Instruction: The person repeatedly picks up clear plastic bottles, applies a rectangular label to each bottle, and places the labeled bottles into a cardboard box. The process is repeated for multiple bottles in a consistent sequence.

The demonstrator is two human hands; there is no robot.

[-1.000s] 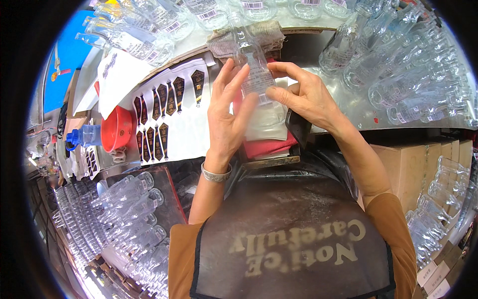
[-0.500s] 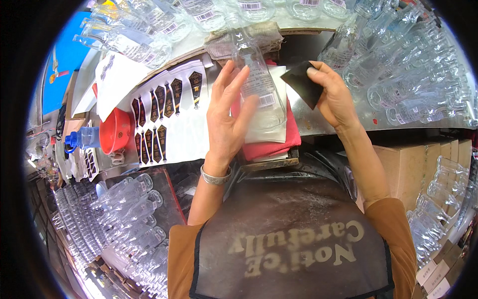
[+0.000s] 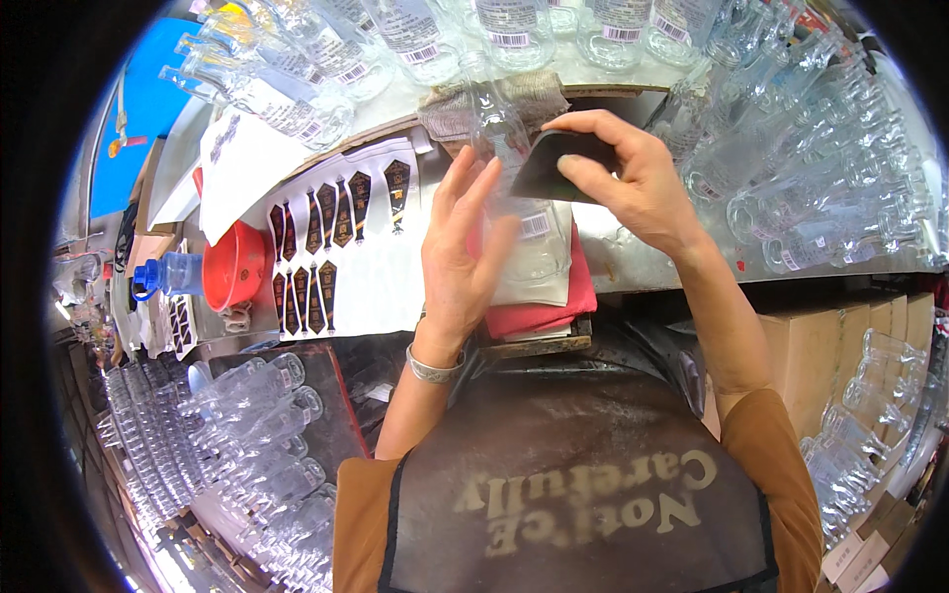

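A clear glass bottle (image 3: 539,255) lies in front of me on white and pink cloths (image 3: 581,282), its neck toward the far side on a rolled grey rag (image 3: 445,115). It bears a printed back label with a barcode. My left hand (image 3: 455,252) is open at the bottle's left side, fingers apart and thumb blurred over the glass; whether it touches the glass I cannot tell. My right hand (image 3: 641,188) pinches a thin dark flat scraper (image 3: 542,168) between thumb and fingers, over the bottle's upper body, covering part of it.
Left of the bottle lies a white sheet of dark tie-shaped stickers (image 3: 381,287). Beyond it stand a red bowl (image 3: 232,272) and a blue-capped plastic bottle (image 3: 178,274). Many glass bottles (image 3: 820,212) crowd the far and right bench; cardboard boxes (image 3: 811,346) stand below right.
My right hand has swung left and turned, bringing the scraper from the right of the bottle to over its upper body. The left hand stays beside the bottle, its thumb still blurred.
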